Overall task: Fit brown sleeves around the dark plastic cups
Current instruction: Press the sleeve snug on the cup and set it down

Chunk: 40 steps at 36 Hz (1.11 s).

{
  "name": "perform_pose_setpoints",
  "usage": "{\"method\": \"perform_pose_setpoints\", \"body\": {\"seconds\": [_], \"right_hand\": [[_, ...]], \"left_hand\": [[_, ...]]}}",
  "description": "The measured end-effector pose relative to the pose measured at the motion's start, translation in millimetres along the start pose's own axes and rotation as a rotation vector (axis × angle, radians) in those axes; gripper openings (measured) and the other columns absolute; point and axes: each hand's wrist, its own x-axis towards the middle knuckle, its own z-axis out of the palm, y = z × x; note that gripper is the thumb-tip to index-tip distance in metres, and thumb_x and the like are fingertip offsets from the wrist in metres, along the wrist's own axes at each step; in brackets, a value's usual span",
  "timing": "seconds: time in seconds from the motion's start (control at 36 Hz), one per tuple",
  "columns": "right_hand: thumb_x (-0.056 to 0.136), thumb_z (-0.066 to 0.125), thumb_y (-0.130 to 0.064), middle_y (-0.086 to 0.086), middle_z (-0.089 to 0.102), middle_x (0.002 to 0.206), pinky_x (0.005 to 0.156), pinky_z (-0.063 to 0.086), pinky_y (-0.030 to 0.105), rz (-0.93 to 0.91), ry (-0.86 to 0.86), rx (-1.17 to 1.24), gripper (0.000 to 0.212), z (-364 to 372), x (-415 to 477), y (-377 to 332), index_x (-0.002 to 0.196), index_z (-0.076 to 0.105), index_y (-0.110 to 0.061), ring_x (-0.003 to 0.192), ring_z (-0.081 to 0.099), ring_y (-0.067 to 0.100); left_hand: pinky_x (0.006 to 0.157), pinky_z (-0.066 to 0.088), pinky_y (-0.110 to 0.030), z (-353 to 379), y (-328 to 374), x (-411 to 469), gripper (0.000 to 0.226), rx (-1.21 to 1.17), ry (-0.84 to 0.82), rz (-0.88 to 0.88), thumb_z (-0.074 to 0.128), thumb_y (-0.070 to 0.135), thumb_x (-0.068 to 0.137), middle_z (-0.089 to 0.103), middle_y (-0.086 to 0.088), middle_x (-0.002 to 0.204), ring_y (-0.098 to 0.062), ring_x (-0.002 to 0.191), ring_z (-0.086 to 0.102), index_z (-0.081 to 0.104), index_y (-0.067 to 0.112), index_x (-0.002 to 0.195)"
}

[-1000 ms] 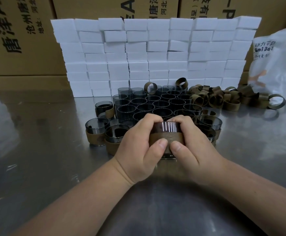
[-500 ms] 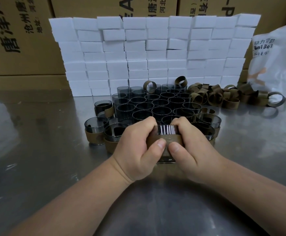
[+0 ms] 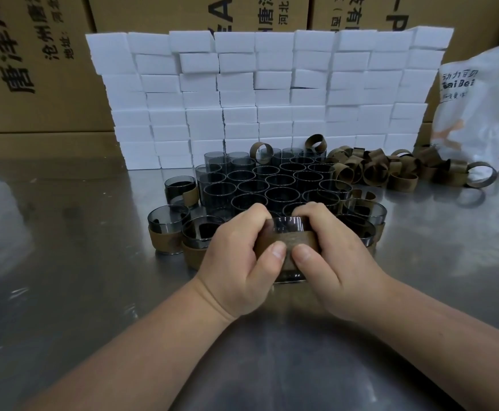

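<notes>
Left hand (image 3: 242, 262): grips sleeve (image 3: 289, 242) and cup (image 3: 290, 225), thumb pressing.
Right hand (image 3: 338, 256): same grip (mirrored).
Change: sleeve apparently hardly shifted; seating unfinished.

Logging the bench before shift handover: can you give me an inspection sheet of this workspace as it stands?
Surface: metal table, shiny and reflective.
Job's things: one dark cup held with a brown sleeve round it; bare cups clustered behind; sleeved cups beside the hands; loose sleeves piled at the right rear.
Clutter: white blocks stacked as a wall behind the cups; white plastic bag at far right.
Hands: left hand and right hand both grip the dark cup, thumbs on its sleeve.
Cables: nothing seen.
Surroundings: printed cardboard boxes behind.
</notes>
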Motion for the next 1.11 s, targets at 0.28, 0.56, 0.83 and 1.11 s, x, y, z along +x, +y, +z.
{"method": "perform_pose_setpoints", "body": {"seconds": [0.28,0.56,0.83,1.11], "right_hand": [[0.073,0.040,-0.049,-0.024,0.051,0.099,0.076,0.043,0.021,0.096,-0.007,0.007,0.048,-0.5,1.1,6.4,0.114,0.053,-0.027,0.090,0.053,-0.002],[0.080,0.045,-0.046,-0.026,0.048,0.118,0.082,0.044,0.008,0.157,0.097,0.093,0.046,-2.5,2.0,6.8,0.125,0.039,-0.040,0.096,0.058,-0.007],[0.080,0.043,-0.046,-0.030,0.052,0.099,0.073,0.041,0.012,0.228,0.007,-0.038,0.046,0.4,2.0,12.7,0.122,0.052,-0.031,0.094,0.052,-0.011],[0.086,0.050,-0.041,-0.036,0.038,0.123,0.080,0.042,0.015,0.212,-0.192,-0.139,0.037,6.3,3.3,16.7,0.123,0.055,-0.038,0.093,0.053,-0.004]], "left_hand": [[0.054,0.029,-0.023,1.9,-4.7,-0.3,0.024,0.165,-0.021,-0.007,0.038,0.039,0.076,0.035,0.012,0.065,-0.005,0.060,0.037,0.043,0.015,0.073],[0.077,0.041,-0.031,-3.7,-11.2,8.0,0.035,0.316,0.352,-0.113,0.047,0.031,0.081,0.054,-0.009,0.087,-0.020,0.086,0.050,0.058,-0.002,0.080],[0.112,0.005,-0.033,-21.6,-47.7,12.0,0.024,0.493,0.463,-0.565,0.049,0.022,0.094,0.067,-0.008,0.104,-0.027,0.125,0.041,0.070,0.012,0.099],[0.113,-0.012,-0.032,-21.3,-47.8,15.1,0.037,0.665,0.331,-0.594,0.033,0.031,0.097,0.064,-0.010,0.078,-0.035,0.106,0.055,0.064,0.014,0.087]]}}
